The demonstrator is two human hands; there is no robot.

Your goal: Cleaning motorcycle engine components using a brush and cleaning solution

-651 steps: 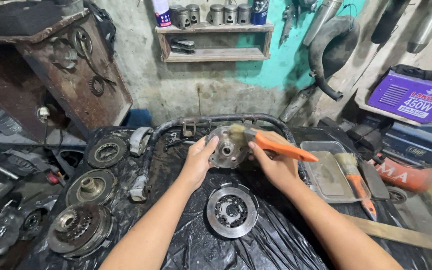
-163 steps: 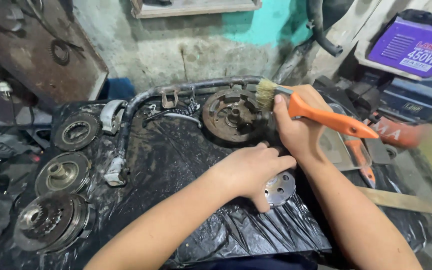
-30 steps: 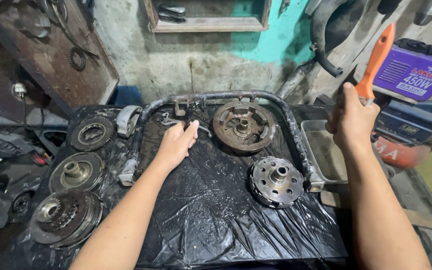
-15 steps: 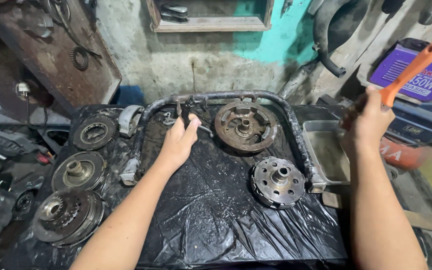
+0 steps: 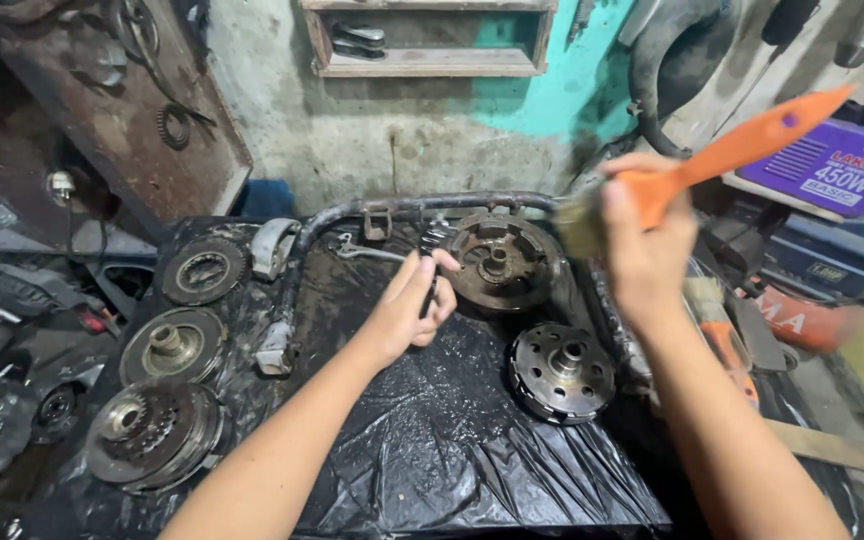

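Lying along the tabletop's (image 5: 432, 470) left edge are three round, greasy clutch parts (image 5: 174, 345). Mid-table, the left hand (image 5: 407, 310) has its fingers pinched on a small dark part (image 5: 435, 240) beside a rusty drum (image 5: 497, 262). The right hand (image 5: 637, 240) grips an orange-handled brush (image 5: 712, 165), raised before a purple rectangular box (image 5: 837, 165) at far right.

I see an orange-handled brush (image 5: 722, 160), glossy black plastic sheet (image 5: 432, 450), rusty brown clutch drum (image 5: 497, 262), teal-and-grey wall (image 5: 512, 120).
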